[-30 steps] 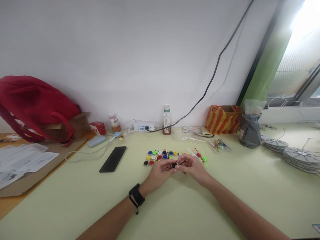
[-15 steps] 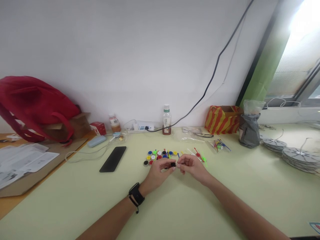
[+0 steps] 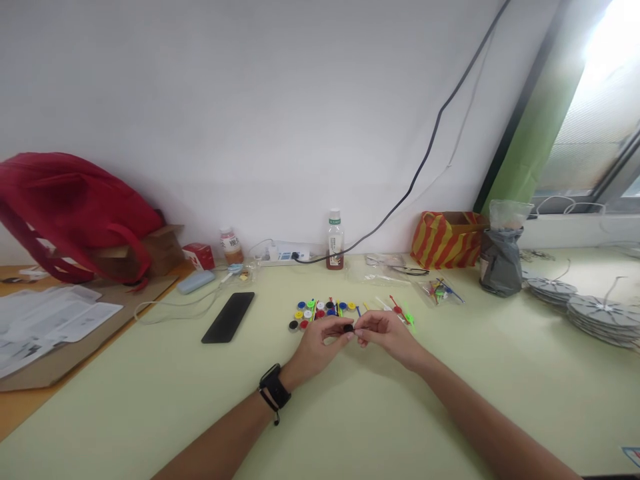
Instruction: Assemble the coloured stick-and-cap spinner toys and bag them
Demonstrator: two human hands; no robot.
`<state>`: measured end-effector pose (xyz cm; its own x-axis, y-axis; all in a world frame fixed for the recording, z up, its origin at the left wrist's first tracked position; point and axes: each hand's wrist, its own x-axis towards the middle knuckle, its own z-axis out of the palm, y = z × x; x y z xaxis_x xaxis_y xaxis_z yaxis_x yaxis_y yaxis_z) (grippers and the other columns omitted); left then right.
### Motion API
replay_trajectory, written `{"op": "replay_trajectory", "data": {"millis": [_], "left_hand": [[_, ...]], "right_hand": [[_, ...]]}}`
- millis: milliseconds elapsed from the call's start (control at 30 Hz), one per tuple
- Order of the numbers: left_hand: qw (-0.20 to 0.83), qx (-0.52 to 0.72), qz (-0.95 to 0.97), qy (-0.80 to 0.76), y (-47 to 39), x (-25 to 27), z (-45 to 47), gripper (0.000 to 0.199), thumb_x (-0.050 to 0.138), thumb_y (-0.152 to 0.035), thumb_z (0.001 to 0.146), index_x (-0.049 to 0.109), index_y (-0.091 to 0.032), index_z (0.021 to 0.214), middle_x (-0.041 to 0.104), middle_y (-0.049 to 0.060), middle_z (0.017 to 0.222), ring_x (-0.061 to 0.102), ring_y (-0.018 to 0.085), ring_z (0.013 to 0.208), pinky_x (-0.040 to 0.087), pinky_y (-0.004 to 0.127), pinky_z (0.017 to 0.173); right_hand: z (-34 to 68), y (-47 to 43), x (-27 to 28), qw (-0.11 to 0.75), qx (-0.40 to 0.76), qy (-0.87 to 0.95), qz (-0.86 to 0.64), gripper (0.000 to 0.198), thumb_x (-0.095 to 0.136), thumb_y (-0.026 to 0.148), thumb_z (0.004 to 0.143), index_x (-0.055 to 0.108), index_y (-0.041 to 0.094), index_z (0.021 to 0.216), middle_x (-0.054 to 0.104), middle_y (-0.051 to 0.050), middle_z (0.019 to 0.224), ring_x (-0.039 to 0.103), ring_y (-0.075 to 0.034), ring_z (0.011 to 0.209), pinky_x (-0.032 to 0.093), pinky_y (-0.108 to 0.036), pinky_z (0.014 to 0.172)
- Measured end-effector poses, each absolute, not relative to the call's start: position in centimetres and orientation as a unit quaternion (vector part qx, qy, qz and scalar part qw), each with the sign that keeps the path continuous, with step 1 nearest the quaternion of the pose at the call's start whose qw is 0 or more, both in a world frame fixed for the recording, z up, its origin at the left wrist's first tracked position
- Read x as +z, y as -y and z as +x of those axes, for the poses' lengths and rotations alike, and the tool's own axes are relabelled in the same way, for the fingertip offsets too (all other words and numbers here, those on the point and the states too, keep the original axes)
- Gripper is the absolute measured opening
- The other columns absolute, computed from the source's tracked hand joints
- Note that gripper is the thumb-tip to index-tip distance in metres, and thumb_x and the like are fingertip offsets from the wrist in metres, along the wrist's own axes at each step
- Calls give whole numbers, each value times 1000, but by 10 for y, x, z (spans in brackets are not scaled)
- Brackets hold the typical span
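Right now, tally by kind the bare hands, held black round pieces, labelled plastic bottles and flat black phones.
Bare left hand and bare right hand: 2
Small black round piece in hand: 1
Left labelled plastic bottle and right labelled plastic bottle: 2
Flat black rectangular phone: 1
Total: 6

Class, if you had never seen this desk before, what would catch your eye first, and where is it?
Probably the red backpack at far left, bold against the pale wall. Then, in the middle, the left hand pinches a small black disc, the right hand close beside it, with coloured discs lying just beyond. The striped bag at the back right also stands out.
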<state>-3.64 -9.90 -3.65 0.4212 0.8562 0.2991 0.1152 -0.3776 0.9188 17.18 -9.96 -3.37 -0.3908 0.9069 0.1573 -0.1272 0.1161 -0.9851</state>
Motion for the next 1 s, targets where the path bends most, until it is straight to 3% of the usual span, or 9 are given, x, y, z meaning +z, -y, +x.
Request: {"op": "replay_trajectory", "data": {"millis": [533,733,1000], "left_hand": [[383,420,749,-340,98,-35,-39,27,71,-32,91,77,-19,113,77,10,110,73,23,99,60,36,91],[346,426,761,-346,98,-31,-40,22,74,-33,88,80,-21,105,78,9,104,71,24,97,58,37,88],[331,434,764,-345,95,-34,-41,17,79,-31,83,82,-21,98,79,9,99,72,24,93,55,40,90]], "right_hand": [[169,98,-39,419,528,639,-370,37,77,55,79,69,19,83,60,1,68,50,-12,55,42,-28,55],[172,96,-40,427,498,650,-383,38,76,57,80,70,20,87,63,-1,75,50,-13,62,37,-27,57],[174,98,-36,444,517,625,-381,40,76,56,80,68,20,95,51,3,70,42,-11,60,32,-26,56]]}}
